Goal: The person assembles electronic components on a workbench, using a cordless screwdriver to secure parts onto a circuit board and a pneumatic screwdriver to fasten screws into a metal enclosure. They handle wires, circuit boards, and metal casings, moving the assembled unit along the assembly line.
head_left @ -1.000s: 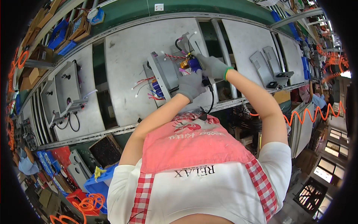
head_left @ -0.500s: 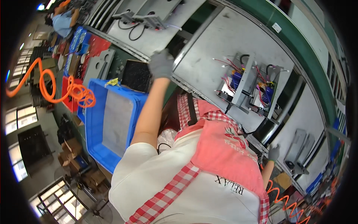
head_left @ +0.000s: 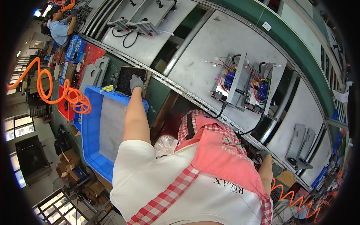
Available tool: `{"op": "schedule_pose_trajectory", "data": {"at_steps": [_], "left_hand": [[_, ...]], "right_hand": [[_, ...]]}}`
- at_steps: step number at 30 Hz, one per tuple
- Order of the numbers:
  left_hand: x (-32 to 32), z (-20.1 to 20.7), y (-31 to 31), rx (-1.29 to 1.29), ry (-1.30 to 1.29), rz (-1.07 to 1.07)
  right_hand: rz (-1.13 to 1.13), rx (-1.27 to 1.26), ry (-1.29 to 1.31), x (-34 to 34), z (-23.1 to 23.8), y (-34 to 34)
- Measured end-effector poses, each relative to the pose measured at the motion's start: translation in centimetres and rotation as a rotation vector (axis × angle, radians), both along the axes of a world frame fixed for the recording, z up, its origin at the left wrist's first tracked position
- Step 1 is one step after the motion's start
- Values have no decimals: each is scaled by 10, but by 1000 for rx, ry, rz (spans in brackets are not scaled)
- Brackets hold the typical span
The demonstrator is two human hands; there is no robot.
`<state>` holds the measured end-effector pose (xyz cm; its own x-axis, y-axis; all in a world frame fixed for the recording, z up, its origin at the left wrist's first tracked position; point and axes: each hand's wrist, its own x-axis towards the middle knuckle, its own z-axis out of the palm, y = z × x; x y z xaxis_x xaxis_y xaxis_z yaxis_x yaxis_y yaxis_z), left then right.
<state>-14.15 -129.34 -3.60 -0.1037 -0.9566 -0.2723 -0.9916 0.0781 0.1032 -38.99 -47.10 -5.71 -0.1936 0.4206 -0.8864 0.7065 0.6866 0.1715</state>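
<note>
My gloved left hand point(head_left: 136, 82) is down at a shallow open box point(head_left: 147, 83) of small black parts point(head_left: 126, 76), too fine to make out. Its fingers are drawn together over the parts, and whatever lies between them is hidden. On the far right, my gloved right hand point(head_left: 263, 154) is low by the line's near edge, beside my apron. Its fingers curl at a dark object, partly hidden, whose kind I cannot make out. Between the hands, a grey metal housing point(head_left: 237, 84) with blue components and red and black wires lies on a pale work board point(head_left: 195, 52).
A large blue bin point(head_left: 90, 131) stands left of the parts box. Grey brackets point(head_left: 93, 73) and a coiled orange hose point(head_left: 77, 99) are beyond it. More grey housings lie on boards at the far left point(head_left: 146, 18) and right point(head_left: 300, 144). A co-worker point(head_left: 60, 28) works at upper left.
My left hand has moved from the line's edge, left and down into the box of black parts. My right hand has drawn back from the right board toward my apron. The view has shifted slightly.
</note>
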Motion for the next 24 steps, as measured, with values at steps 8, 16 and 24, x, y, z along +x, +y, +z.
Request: {"op": "schedule_pose_trajectory", "data": {"at_steps": [8, 16, 24], "left_hand": [[9, 6, -31, -149, 61, 214], [61, -67, -106, 370, 1717, 905], [23, -5, -53, 229, 2023, 1024]], "right_hand": [[268, -160, -125, -8, 46, 26], [827, -558, 434, -9, 260, -12], [-645, -1844, 654, 40, 244, -82]]}}
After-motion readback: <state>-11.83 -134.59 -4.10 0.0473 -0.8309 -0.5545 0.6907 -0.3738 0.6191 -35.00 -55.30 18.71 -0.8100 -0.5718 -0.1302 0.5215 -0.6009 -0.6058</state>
